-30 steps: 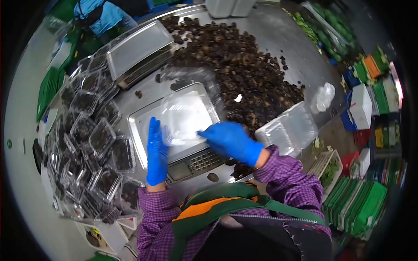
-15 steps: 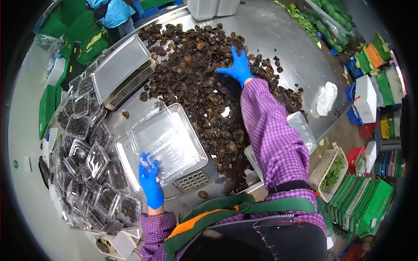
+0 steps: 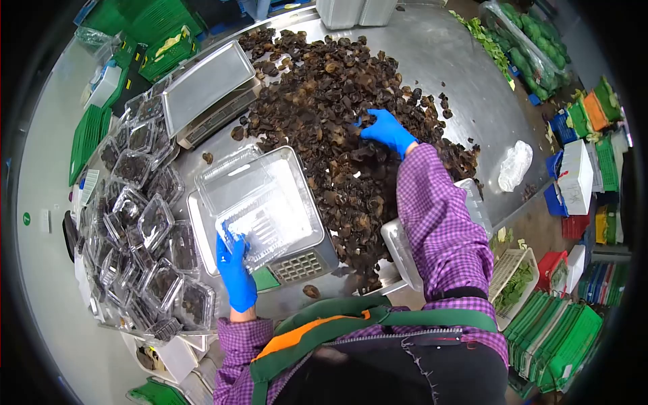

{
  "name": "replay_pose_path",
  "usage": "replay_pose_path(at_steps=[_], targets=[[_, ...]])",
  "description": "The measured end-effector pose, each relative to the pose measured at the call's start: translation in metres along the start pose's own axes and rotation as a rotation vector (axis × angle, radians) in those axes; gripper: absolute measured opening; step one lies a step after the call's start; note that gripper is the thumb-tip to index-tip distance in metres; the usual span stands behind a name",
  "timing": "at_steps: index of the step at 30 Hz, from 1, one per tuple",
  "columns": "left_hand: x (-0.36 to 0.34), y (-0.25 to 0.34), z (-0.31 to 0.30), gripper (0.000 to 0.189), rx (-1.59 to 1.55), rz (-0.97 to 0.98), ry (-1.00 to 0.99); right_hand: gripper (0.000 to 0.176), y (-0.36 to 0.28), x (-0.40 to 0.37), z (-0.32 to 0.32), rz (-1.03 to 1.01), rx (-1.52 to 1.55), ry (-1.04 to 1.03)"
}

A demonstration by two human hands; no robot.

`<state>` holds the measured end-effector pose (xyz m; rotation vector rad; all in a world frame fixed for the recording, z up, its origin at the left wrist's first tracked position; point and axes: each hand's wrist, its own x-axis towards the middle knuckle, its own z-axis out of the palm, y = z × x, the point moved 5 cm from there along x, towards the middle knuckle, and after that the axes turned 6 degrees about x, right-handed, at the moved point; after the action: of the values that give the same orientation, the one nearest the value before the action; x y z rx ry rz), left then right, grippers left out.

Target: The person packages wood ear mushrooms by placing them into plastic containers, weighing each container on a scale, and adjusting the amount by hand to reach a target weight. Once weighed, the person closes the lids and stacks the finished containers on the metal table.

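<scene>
A large heap of dark brown, ear-shaped pieces (image 3: 324, 101) covers the middle of the metal table. My right hand (image 3: 388, 129), in a blue glove, reaches into the heap with its fingers curled around some of the dark pieces. Over the near scale (image 3: 314, 233) lies an open, clear plastic box (image 3: 250, 202) with nothing visible inside. My left hand (image 3: 235, 263), also gloved in blue, grips the near edge of that box. To its left is a big pile of clear boxes (image 3: 158, 223), many with dark pieces inside.
A second scale (image 3: 209, 88) stands at the back left. White containers (image 3: 344, 12) are at the far edge. A crumpled white bag (image 3: 515, 166) lies on the right. Clear trays (image 3: 403, 253) sit beside my right sleeve. Green crates (image 3: 557, 337) are stacked at the lower right.
My right hand has come down and nearer over the heap, and its spread fingers have curled in. My left hand still holds the box. The view has shifted, and the person in blue is out of sight.
</scene>
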<state>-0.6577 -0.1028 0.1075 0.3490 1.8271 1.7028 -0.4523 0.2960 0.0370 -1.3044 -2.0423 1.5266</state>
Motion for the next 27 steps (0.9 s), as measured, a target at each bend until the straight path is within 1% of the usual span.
replay_pose_path(at_steps=[1,3,5,7,9,11,12,13,14,15,17,19,20,21,22,23,24,25,26,27], targets=[[0.001,-0.006,-0.003,0.061,-0.002,0.003,-0.006,0.061,-0.011,-0.014,0.003,-0.001,-0.001,0.007],[0.003,-0.012,-0.005,0.062,-0.096,0.098,-0.024,0.052,-0.036,-0.042,0.014,-0.141,0.270,-0.089],[0.002,-0.012,0.002,0.061,-0.089,0.091,-0.071,0.040,-0.083,-0.087,0.040,-0.210,0.429,-0.156],[0.002,-0.016,0.005,0.059,-0.168,0.072,-0.091,0.034,-0.111,-0.116,0.082,-0.238,0.435,-0.241],[0.000,-0.014,0.011,0.057,-0.192,0.078,-0.109,0.038,-0.132,-0.145,0.135,-0.109,0.642,-0.426],[-0.001,-0.016,0.012,0.053,-0.248,0.089,-0.167,0.053,-0.125,-0.147,0.198,-0.394,0.540,-0.155],[0.004,-0.018,0.008,0.049,-0.153,0.148,-0.134,0.061,-0.131,-0.158,0.214,-0.550,0.190,-0.073],[0.005,-0.024,0.007,0.047,-0.245,0.080,-0.165,0.069,-0.135,-0.166,0.229,-0.692,-0.165,0.008],[0.009,-0.031,0.000,0.047,-0.253,0.061,-0.165,0.083,-0.134,-0.167,0.244,-0.560,-0.327,-0.135],[0.014,-0.039,-0.008,0.047,-0.263,0.041,-0.165,0.083,-0.136,-0.171,0.247,-0.555,-0.328,-0.135],[0.016,-0.042,-0.017,0.048,-0.280,0.033,-0.167,0.089,-0.136,-0.180,0.243,-0.571,-0.292,-0.103],[0.017,-0.048,-0.024,0.049,-0.302,0.020,-0.167,0.079,-0.141,-0.182,0.218,-0.575,-0.129,-0.044],[0.021,-0.051,-0.027,0.050,-0.282,0.037,-0.154,0.075,-0.137,-0.178,0.204,-0.511,-0.186,0.018],[0.025,-0.053,-0.030,0.052,-0.261,0.056,-0.140,0.073,-0.135,-0.174,0.184,-0.404,-0.191,0.056],[0.028,-0.055,-0.033,0.052,-0.264,0.048,-0.136,0.071,-0.113,-0.160,0.167,-0.498,-0.198,0.153],[0.030,-0.058,-0.038,0.053,-0.188,0.058,-0.110,0.072,-0.104,-0.153,0.141,-0.513,-0.250,0.188],[0.030,-0.060,-0.040,0.054,-0.113,0.072,-0.080,0.078,-0.082,-0.137,0.121,-0.433,-0.305,0.243],[0.027,-0.059,-0.039,0.054,-0.118,0.071,-0.063,0.090,-0.080,-0.132,0.099,-0.251,-0.382,0.284],[0.023,-0.052,-0.038,0.056,-0.053,0.120,-0.040,0.100,-0.040,-0.104,0.085,-0.211,-0.440,0.380],[0.020,-0.045,-0.036,0.057,0.015,0.171,-0.015,0.108,-0.019,-0.085,0.072,-0.096,-0.447,0.396]])
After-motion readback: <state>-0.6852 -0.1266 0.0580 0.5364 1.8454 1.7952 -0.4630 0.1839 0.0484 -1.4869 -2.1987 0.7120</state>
